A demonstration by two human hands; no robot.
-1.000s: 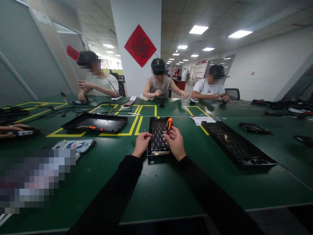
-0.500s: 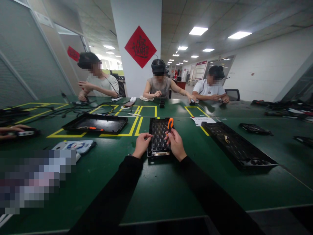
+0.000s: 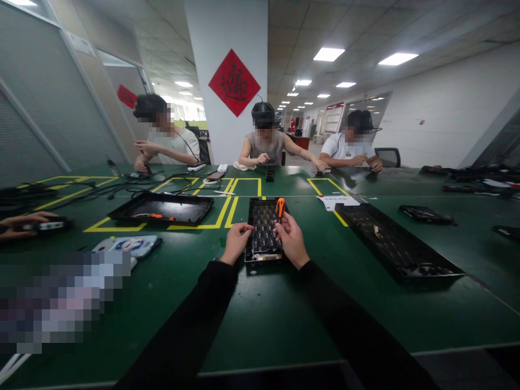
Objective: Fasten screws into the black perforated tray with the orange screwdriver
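Observation:
Directly before me a small black tray lies on the green table, its inside patterned with rows of raised shapes. A pale strip shows along its near end. My left hand is closed, thumb and forefinger pinched at the tray's left edge. My right hand grips an orange-and-black screwdriver over the tray's right side, its handle pointing up. Fingers hide the tool's lower part, so I cannot see what the tip touches.
A long black tray lies on the right and a wide black tray at the left. White paper sits beyond the long tray. A phone-like item is at left. Three people sit opposite; another person's hand enters from the left.
The screwdriver's handle has turned and tipped slightly to the left in my right hand. My left hand stays at the tray's edge. The view has shifted slightly.

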